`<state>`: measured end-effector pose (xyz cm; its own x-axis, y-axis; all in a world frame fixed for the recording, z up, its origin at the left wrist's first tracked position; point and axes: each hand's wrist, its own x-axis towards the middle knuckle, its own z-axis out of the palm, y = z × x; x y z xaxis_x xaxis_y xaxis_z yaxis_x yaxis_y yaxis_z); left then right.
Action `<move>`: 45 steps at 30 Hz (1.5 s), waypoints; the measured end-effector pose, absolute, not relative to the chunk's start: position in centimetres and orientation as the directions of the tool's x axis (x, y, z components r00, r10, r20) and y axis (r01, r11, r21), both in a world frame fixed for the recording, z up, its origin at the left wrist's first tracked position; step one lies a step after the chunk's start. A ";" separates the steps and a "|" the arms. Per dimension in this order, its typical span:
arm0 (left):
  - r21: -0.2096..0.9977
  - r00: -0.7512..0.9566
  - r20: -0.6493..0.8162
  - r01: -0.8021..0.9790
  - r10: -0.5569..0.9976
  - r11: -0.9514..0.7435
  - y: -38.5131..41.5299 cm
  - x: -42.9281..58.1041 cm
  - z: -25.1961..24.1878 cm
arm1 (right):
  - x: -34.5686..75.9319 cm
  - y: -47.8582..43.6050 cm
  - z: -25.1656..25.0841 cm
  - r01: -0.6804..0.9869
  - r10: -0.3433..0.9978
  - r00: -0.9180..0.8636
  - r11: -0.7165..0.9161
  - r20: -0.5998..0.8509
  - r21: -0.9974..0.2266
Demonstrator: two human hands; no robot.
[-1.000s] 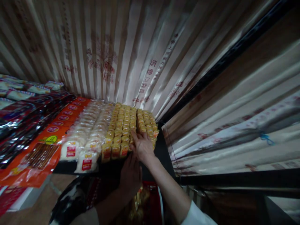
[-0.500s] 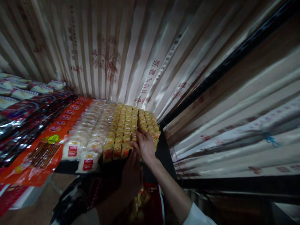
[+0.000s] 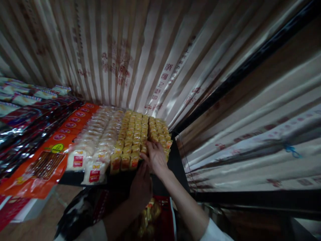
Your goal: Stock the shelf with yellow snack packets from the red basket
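Rows of small yellow-wrapped snack packets [image 3: 132, 135] stand close together on a dark shelf [image 3: 177, 164]. At the front of the right-hand rows, my right hand [image 3: 157, 159] is closed over a packet, its fingers on top and its thumb at the near side; the fingers partly hide what they grip. Just below, in shadow, my left hand [image 3: 140, 185] points its outstretched fingers up toward the shelf's front edge and the packets. It shows nothing in its grasp, though the fingertips are dark and partly covered by my right hand.
Left of the yellow packets lie clear-wrapped white round cakes [image 3: 94, 172], orange snack bags [image 3: 48, 164] and dark shiny packs [image 3: 22, 134]. A pleated printed curtain [image 3: 140, 57] hangs behind. A dark rail [image 3: 240, 67] slants along the right. Below is a red bag [image 3: 165, 214] with gold-wrapped items.
My left hand has drawn slightly down, its fingertips now lower by the shelf edge. My right hand stays nearly in place on the packets. The view has shifted very slightly.
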<state>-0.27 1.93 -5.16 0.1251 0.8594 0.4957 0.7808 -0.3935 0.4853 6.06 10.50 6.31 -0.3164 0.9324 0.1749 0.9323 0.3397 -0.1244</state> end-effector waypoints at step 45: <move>0.497 0.129 0.529 0.754 0.839 -0.429 2.4 -0.5 -4.4 | 4.0 16.9 8.7 0.964 0.976 -0.217 0.219 -0.030 0.149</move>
<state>-0.48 2.39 -4.40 0.1286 0.8385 0.5294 0.7545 -0.4292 0.4965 3.98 16.86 8.69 -0.2173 0.9757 -0.0300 0.9642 0.2193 0.1492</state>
